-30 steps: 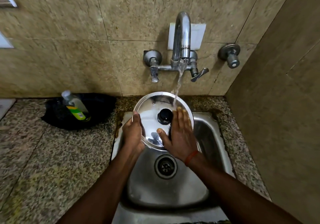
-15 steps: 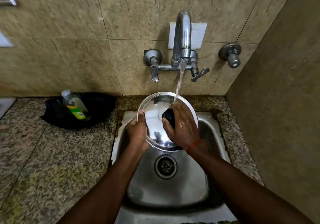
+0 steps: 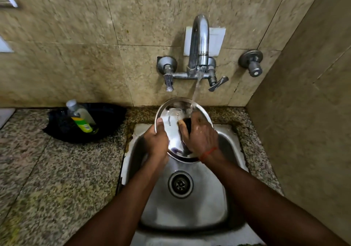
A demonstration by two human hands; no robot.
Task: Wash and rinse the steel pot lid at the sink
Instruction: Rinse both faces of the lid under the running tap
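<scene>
The round steel pot lid [image 3: 173,112] is held tilted over the steel sink [image 3: 224,204], its top face toward me, under the running tap [image 3: 199,42]. Water falls onto its upper edge. My left hand [image 3: 156,141] grips the lid's left rim, thumb on the face. My right hand [image 3: 199,133] lies over the lid's middle, fingers curled around the black knob [image 3: 187,122], which is mostly hidden. A red thread circles my right wrist.
A dish soap bottle [image 3: 81,118] leans in a black bowl [image 3: 106,120] on the granite counter [image 3: 57,169] left of the sink. The drain [image 3: 180,184] sits below my hands. A side valve [image 3: 251,62] sticks out of the tiled wall; another wall stands close on the right.
My right hand went from lying flat beside the knob to closing over it. The lid tilted up and shifted slightly right under the stream.
</scene>
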